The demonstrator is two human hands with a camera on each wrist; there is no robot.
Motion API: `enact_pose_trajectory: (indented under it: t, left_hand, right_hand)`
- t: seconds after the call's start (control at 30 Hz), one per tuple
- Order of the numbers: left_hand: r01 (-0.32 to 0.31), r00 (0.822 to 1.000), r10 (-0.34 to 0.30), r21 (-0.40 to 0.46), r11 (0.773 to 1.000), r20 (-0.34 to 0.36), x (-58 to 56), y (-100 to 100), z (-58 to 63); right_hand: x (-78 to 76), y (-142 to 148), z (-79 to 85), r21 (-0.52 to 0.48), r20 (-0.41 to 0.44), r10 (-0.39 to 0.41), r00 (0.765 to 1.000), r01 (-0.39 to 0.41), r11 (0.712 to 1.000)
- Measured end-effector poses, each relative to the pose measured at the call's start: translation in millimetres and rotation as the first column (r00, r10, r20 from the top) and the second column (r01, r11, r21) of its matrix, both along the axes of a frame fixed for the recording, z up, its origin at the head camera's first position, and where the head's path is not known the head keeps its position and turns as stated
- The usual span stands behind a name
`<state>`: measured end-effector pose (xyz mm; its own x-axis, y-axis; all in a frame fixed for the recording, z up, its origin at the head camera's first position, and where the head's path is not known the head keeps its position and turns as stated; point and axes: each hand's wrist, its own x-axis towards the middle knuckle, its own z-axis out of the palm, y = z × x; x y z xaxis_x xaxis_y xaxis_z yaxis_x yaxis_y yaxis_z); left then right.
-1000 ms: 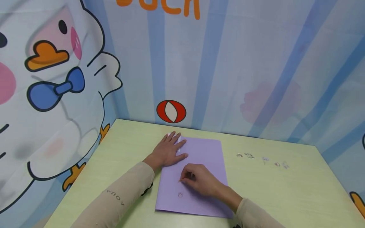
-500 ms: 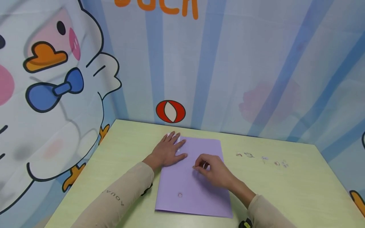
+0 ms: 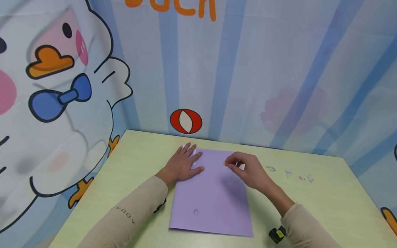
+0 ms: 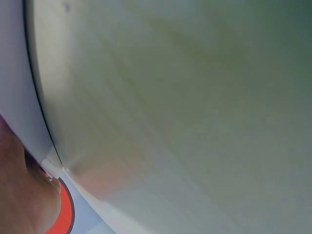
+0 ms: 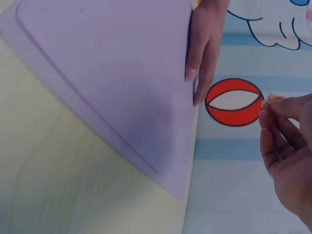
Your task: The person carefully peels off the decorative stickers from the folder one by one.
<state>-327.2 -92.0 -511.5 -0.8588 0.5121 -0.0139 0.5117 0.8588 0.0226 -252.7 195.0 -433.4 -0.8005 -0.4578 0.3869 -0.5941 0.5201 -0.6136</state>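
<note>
My left hand [image 3: 183, 164] rests with fingers spread on the upper left of a purple folder [image 3: 214, 196], over a white strip [image 3: 194, 158] there. Above the folder's upper right, my right hand [image 3: 246, 168] pinches a small orange sticker [image 3: 225, 164] between thumb and fingertips. The right wrist view shows this orange sticker [image 5: 276, 97] at the fingertips, its shape mostly covered. A small, faint round sticker [image 3: 196, 212] lies on the folder's lower left. In the left wrist view only part of the left hand [image 4: 27, 190] shows, beside the folder's edge [image 4: 24, 87].
Several small flat stickers [image 3: 288, 173] lie in a loose row on the pale yellow-green table [image 3: 313, 206], right of the folder. Behind the table hangs a blue striped cloth [image 3: 201, 79] printed with a duck and a red ball.
My right hand has moved up and right from the folder's middle to its upper right, keeping the pinch, and now covers the leftmost sticker of the row. My left hand stays put.
</note>
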Motion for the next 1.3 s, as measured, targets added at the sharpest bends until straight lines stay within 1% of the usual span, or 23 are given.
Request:
enact_pose_trajectory:
  t: [0.1,0.27,0.43,0.57,0.77,1.07,1.2,1.3]
  left_hand:
    - [0.003,1.000,-0.003,0.003,1.000,0.002,0.3,-1,0.5]
    - [0.007,1.000,-0.007,0.005,1.000,0.005,0.9,-1,1.3]
    - [0.011,1.000,-0.011,0.021,1.000,0.012,0.5,0,0.8]
    - [0.009,1.000,-0.009,0.021,1.000,0.013,-0.3,0,0.4]
    - [0.015,1.000,-0.015,0.026,1.000,0.006,0.4,-1,0.5]
    - [0.008,1.000,-0.008,0.028,1.000,0.008,1.6,-1,0.7]
    - [0.010,1.000,-0.010,0.024,1.000,0.001,1.1,-1,0.9]
    - [0.014,1.000,-0.014,0.033,0.999,0.003,0.8,-1,0.9]
  right_hand:
    - [-1.5,9,-0.1,0.000,-0.057,-0.002,0.998,0.002,1.000]
    - [-4.9,28,0.0,0.006,-0.132,-0.041,0.990,0.042,0.999]
    - [-5.3,55,-2.1,0.028,-0.134,-0.113,0.985,0.118,0.993]
    - [-3.3,76,-7.4,0.058,-0.108,-0.171,0.979,0.178,0.982]
    - [0.3,99,-18.1,0.059,-0.047,-0.199,0.979,0.202,0.978]
    - [5.1,110,-26.4,0.085,0.042,-0.246,0.968,0.242,0.967]
    - [3.8,115,-30.4,0.114,0.081,-0.269,0.960,0.259,0.959]
    - [2.6,119,-36.5,0.149,0.099,-0.275,0.956,0.259,0.954]
